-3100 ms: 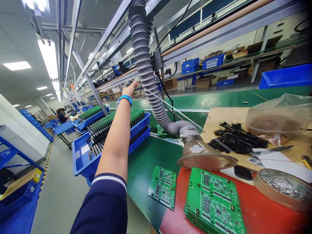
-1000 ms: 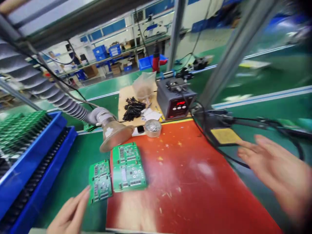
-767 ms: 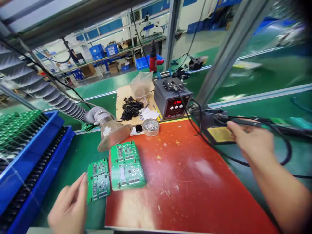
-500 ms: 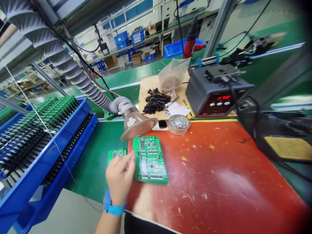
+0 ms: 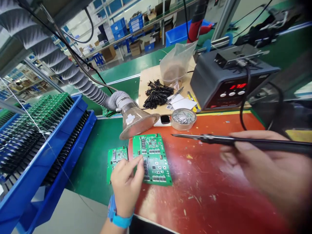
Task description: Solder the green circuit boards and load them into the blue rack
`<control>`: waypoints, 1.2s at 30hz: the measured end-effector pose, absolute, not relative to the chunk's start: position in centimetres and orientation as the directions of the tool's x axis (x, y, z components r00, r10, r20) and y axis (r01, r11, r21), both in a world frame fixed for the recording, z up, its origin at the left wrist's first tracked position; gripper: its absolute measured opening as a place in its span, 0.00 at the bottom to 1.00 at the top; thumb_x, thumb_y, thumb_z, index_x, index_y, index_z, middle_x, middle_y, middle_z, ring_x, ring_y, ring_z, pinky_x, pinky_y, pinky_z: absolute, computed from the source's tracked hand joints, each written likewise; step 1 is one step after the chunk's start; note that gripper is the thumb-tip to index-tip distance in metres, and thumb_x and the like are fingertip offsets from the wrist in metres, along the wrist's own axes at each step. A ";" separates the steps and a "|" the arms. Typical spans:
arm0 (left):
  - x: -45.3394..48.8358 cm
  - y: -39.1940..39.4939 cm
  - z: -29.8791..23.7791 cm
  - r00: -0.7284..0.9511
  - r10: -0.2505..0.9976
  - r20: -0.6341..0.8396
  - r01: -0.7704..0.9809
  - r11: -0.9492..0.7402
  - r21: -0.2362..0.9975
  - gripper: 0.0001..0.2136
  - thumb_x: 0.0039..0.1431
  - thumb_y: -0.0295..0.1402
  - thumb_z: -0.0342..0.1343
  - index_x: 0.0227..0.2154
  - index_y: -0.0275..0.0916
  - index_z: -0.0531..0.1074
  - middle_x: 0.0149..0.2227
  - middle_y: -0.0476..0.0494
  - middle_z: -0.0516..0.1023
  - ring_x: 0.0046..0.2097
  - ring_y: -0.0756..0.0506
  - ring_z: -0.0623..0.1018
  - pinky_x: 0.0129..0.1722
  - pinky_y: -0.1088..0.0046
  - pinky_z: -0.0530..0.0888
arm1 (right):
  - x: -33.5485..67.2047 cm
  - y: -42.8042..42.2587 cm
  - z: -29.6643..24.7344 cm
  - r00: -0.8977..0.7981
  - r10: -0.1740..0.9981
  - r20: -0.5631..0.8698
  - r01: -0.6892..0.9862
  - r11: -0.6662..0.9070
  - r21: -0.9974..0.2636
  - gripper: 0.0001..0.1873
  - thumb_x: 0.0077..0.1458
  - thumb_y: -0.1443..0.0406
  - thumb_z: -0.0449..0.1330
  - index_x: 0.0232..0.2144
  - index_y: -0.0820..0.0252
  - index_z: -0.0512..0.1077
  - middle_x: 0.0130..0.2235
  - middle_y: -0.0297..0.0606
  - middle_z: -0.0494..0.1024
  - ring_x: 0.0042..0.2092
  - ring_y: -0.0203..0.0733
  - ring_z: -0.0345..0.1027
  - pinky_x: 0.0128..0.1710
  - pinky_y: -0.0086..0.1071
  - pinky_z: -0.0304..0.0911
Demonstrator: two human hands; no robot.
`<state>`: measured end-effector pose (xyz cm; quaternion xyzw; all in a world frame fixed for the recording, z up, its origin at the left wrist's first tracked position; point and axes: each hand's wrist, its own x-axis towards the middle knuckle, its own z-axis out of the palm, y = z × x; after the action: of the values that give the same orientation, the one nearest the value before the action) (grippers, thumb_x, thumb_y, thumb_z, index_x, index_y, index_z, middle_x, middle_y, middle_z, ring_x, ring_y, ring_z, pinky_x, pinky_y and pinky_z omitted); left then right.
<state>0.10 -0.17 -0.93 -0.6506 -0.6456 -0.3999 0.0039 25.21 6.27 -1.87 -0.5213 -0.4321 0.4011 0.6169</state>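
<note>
My right hand (image 5: 263, 165), blurred, is closed around the dark handle of a soldering iron (image 5: 207, 138). The iron lies nearly level above the red mat, its thin tip pointing left, apart from the boards. My left hand (image 5: 128, 182), with a blue wristband, is pinched, thumb against index finger, over the left edge of a green circuit board (image 5: 156, 165). Whatever is between those fingertips is too small to make out. That board has black digit displays and small buttons. A second green board (image 5: 117, 154) lies to its left, partly hidden by my left hand.
A fume extractor hood (image 5: 138, 122) hangs just behind the boards. Beside it stands a round tin (image 5: 183, 118) of metal shavings. Blue trays (image 5: 80, 107) of boards are on the left; a soldering station (image 5: 229, 84) and bundled black leads (image 5: 157, 94) stand behind.
My right hand has come into view from the right with the soldering iron. My left hand has shifted slightly right and down, still pinched. The camera view has shifted a little.
</note>
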 end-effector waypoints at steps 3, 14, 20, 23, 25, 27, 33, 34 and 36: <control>0.3 -0.1 -0.9 -0.142 0.839 0.526 0.834 -0.186 0.520 0.08 0.54 0.27 0.56 0.36 0.41 0.76 0.18 0.55 0.55 0.20 0.54 0.59 0.20 0.77 0.58 | 22.8 6.4 -1.6 0.229 0.970 0.082 -0.075 0.102 -0.992 0.11 0.45 0.58 0.62 0.29 0.57 0.67 0.19 0.31 0.72 0.16 0.32 0.61 0.13 0.29 0.59; 0.6 -0.1 -0.8 -0.135 0.854 0.502 0.820 -0.188 0.541 0.10 0.53 0.25 0.57 0.37 0.42 0.76 0.18 0.56 0.56 0.21 0.54 0.60 0.21 0.77 0.59 | 22.0 6.4 -2.6 0.174 0.979 0.108 0.039 0.103 -0.994 0.08 0.49 0.61 0.58 0.31 0.58 0.66 0.21 0.32 0.73 0.17 0.31 0.62 0.15 0.27 0.62; 0.9 0.1 -0.9 -0.138 0.863 0.486 0.812 -0.183 0.555 0.10 0.53 0.25 0.57 0.37 0.42 0.76 0.18 0.55 0.55 0.22 0.54 0.61 0.22 0.77 0.59 | 21.9 6.3 -2.3 0.190 0.974 0.123 0.066 0.113 -0.991 0.07 0.49 0.62 0.58 0.31 0.58 0.66 0.21 0.33 0.73 0.17 0.31 0.62 0.15 0.27 0.60; 1.0 0.5 -0.9 -0.132 0.865 0.485 0.805 -0.192 0.561 0.09 0.53 0.25 0.57 0.37 0.42 0.76 0.18 0.56 0.55 0.21 0.54 0.60 0.21 0.77 0.58 | 21.8 6.3 -2.2 0.196 0.971 0.138 0.096 0.121 -0.988 0.06 0.49 0.63 0.57 0.30 0.59 0.66 0.20 0.33 0.72 0.17 0.31 0.62 0.15 0.27 0.61; 1.1 0.6 -0.9 -0.132 0.869 0.477 0.803 -0.189 0.566 0.08 0.53 0.26 0.56 0.36 0.41 0.76 0.18 0.56 0.55 0.21 0.54 0.59 0.21 0.77 0.59 | 21.8 6.3 -2.2 0.196 0.970 0.147 0.110 0.127 -0.986 0.06 0.49 0.63 0.57 0.31 0.58 0.67 0.20 0.32 0.72 0.18 0.31 0.62 0.16 0.27 0.62; 1.1 0.6 -0.8 -0.134 0.869 0.476 0.805 -0.185 0.564 0.08 0.53 0.26 0.56 0.36 0.41 0.76 0.18 0.56 0.55 0.21 0.54 0.60 0.21 0.77 0.59 | 21.8 6.3 -2.2 0.198 0.966 0.163 0.107 0.144 -0.984 0.05 0.48 0.64 0.57 0.30 0.58 0.67 0.20 0.31 0.72 0.17 0.31 0.62 0.16 0.27 0.62; 1.0 0.0 -0.6 -0.110 0.867 0.486 0.821 -0.196 0.536 0.10 0.52 0.24 0.57 0.37 0.43 0.76 0.18 0.56 0.55 0.21 0.54 0.60 0.21 0.78 0.59 | 21.9 6.0 -2.3 0.279 0.953 0.115 -0.004 0.121 -0.993 0.04 0.47 0.66 0.59 0.30 0.55 0.69 0.22 0.30 0.73 0.18 0.32 0.62 0.16 0.27 0.61; 1.1 -0.1 -0.5 -0.108 0.869 0.482 0.821 -0.196 0.537 0.10 0.52 0.24 0.57 0.37 0.43 0.76 0.18 0.56 0.55 0.21 0.54 0.61 0.21 0.78 0.59 | 22.0 6.0 -2.4 0.273 0.955 0.114 -0.014 0.123 -0.992 0.04 0.47 0.66 0.59 0.30 0.55 0.69 0.22 0.30 0.73 0.18 0.32 0.62 0.16 0.27 0.61; 1.1 -0.1 -0.5 -0.105 0.871 0.479 0.819 -0.198 0.539 0.10 0.52 0.24 0.57 0.37 0.43 0.76 0.18 0.56 0.55 0.21 0.54 0.61 0.21 0.78 0.60 | 22.2 5.9 -2.7 0.244 0.962 0.120 -0.016 0.127 -0.992 0.04 0.47 0.66 0.60 0.29 0.54 0.69 0.21 0.30 0.73 0.18 0.32 0.62 0.16 0.27 0.61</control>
<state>1.13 -0.10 -0.49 -0.6680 -0.6326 -0.3905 -0.0335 22.20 5.93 -2.71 -0.5174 -0.4574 0.4108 0.5953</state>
